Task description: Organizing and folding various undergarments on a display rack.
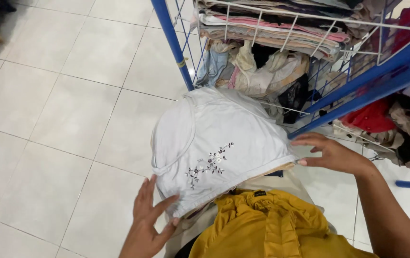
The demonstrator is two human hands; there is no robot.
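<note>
Pale tiled floor (47,119) lies under a person holding a folded white garment in front of a blue wire rack of clothes.

Nearest the camera is a mustard-yellow ruffled top (267,224), worn at the person's front. Just past it the left hand (150,222) is spread open, its fingers fanned and its thumb pressed against the near lower edge of the white garment (214,143). The right hand (331,154) lies open and flat with its fingertips on the garment's right edge. The garment, folded and sewn with a small dark flower sprig, rests on a thin stack of other folded cloth between the two hands, above the floor. Beyond it stands the blue wire rack (367,79), with folded cloth stacked in its upper basket and loose clothes crumpled below, some red (369,117).
</note>
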